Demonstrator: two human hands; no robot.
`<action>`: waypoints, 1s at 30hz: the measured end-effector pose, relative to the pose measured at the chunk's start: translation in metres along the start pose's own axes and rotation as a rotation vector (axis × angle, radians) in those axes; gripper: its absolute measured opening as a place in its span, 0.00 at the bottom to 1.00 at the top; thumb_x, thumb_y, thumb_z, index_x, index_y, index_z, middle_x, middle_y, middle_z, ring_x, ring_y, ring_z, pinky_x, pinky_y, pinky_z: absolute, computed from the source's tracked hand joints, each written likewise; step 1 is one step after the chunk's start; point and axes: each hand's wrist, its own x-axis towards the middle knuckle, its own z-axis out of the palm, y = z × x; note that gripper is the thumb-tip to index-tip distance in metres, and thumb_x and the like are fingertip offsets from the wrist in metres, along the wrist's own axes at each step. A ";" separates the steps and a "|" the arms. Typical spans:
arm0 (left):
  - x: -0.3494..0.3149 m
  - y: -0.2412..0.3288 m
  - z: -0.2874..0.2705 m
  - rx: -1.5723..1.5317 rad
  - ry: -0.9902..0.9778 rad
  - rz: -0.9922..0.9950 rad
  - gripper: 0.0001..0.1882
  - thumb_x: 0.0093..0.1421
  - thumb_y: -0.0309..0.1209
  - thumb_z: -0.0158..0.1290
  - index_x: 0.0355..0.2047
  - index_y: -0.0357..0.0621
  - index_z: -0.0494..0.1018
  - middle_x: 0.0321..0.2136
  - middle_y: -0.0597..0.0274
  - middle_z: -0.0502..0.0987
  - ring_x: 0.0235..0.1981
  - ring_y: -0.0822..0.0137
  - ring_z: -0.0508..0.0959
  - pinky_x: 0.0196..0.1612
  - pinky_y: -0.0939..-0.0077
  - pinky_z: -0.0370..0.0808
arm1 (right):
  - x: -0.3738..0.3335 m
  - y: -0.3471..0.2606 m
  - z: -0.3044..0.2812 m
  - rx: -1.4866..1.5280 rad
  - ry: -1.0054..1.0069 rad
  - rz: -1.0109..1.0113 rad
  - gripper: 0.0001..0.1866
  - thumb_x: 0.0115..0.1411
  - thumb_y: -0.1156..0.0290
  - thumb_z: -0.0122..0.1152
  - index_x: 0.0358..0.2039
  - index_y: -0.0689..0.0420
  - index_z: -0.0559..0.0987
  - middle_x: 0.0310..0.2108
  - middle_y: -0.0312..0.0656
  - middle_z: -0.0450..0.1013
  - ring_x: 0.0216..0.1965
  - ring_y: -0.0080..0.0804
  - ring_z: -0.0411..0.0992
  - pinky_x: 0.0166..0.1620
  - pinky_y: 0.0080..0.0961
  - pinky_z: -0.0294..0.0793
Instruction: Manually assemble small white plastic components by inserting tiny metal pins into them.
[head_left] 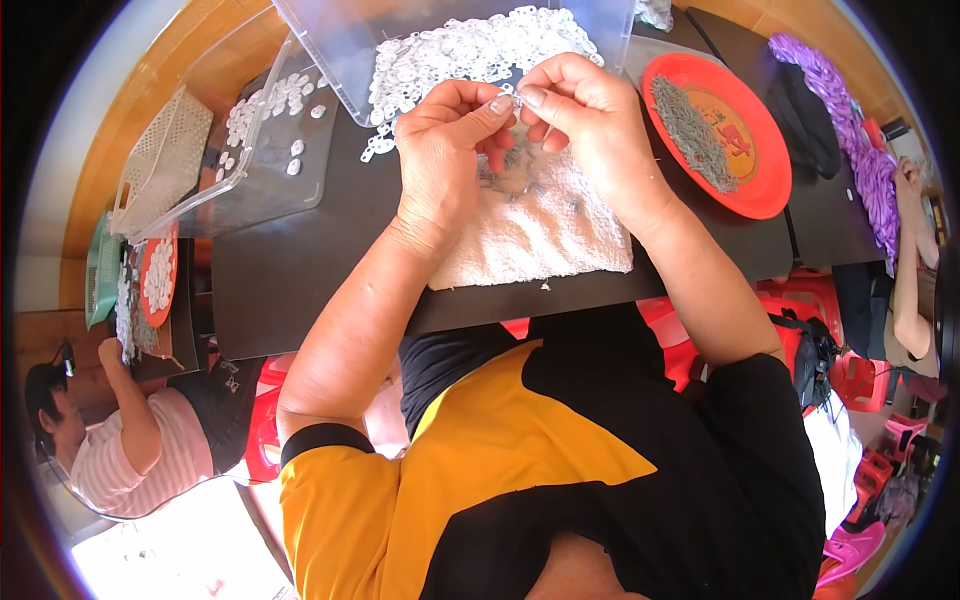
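Above the near edge of a white towel (540, 245), my left hand (445, 150) and my right hand (595, 120) meet fingertip to fingertip. Both are closed in a pinch on a small white plastic piece (509, 91), mostly covered by the fingers. Loose grey bits (520, 170) lie on the towel just under my hands. Beyond them, a clear plastic bin (330, 55) holds a heap of white plastic pieces (480, 50) with holes in them. A short row of these pieces (377, 146) hangs out beside my left hand.
Right of my hands, a red plate (765, 185) carries a pile of small grey parts (690, 130). A second clear box (270, 150) with scattered white pieces stands at the left on the dark table (300, 290). Other people sit at far left (140, 430) and far right (905, 290).
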 end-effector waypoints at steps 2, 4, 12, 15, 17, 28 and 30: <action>0.000 0.000 0.000 -0.059 -0.034 -0.061 0.06 0.61 0.25 0.54 0.36 0.32 0.73 0.27 0.58 0.77 0.24 0.71 0.75 0.25 0.79 0.69 | 0.000 0.004 0.002 -0.060 0.010 -0.041 0.03 0.61 0.75 0.56 0.33 0.61 0.76 0.24 0.34 0.73 0.24 0.18 0.68 0.28 0.17 0.69; 0.002 0.001 -0.001 -0.031 -0.062 -0.076 0.06 0.61 0.25 0.53 0.36 0.32 0.73 0.27 0.58 0.77 0.24 0.71 0.75 0.25 0.79 0.69 | 0.001 0.004 0.003 -0.120 0.016 -0.085 0.03 0.61 0.76 0.56 0.33 0.62 0.75 0.24 0.34 0.72 0.24 0.18 0.67 0.28 0.17 0.68; 0.002 0.002 -0.002 -0.045 -0.035 -0.115 0.04 0.59 0.23 0.55 0.32 0.34 0.74 0.25 0.60 0.77 0.21 0.74 0.73 0.22 0.81 0.68 | 0.001 0.007 0.000 -0.209 0.033 -0.139 0.02 0.60 0.78 0.56 0.33 0.63 0.74 0.25 0.36 0.73 0.26 0.20 0.68 0.31 0.20 0.70; 0.002 0.002 -0.003 -0.059 -0.035 -0.111 0.04 0.60 0.23 0.54 0.33 0.34 0.74 0.25 0.61 0.77 0.21 0.74 0.74 0.21 0.81 0.69 | 0.001 0.011 0.002 -0.307 0.040 -0.225 0.02 0.59 0.80 0.56 0.34 0.62 0.73 0.24 0.40 0.74 0.26 0.25 0.71 0.32 0.23 0.71; 0.001 0.003 -0.002 -0.033 -0.035 -0.119 0.04 0.60 0.24 0.54 0.33 0.34 0.73 0.25 0.60 0.77 0.21 0.75 0.74 0.20 0.81 0.69 | 0.002 0.013 0.001 -0.343 0.039 -0.256 0.03 0.59 0.80 0.55 0.34 0.62 0.73 0.25 0.41 0.75 0.26 0.29 0.73 0.32 0.24 0.72; -0.004 0.004 0.002 0.126 0.017 -0.106 0.04 0.61 0.24 0.53 0.32 0.33 0.73 0.23 0.61 0.76 0.20 0.74 0.73 0.19 0.81 0.68 | -0.001 0.014 0.003 -0.496 0.019 -0.302 0.04 0.56 0.82 0.54 0.33 0.61 0.74 0.25 0.45 0.75 0.26 0.37 0.75 0.31 0.27 0.72; -0.005 0.006 0.002 0.131 0.029 -0.119 0.04 0.61 0.23 0.53 0.33 0.33 0.73 0.24 0.59 0.76 0.21 0.73 0.73 0.21 0.80 0.68 | -0.002 0.014 0.007 -0.400 0.024 -0.251 0.05 0.55 0.82 0.53 0.32 0.61 0.75 0.24 0.45 0.76 0.26 0.33 0.75 0.31 0.27 0.72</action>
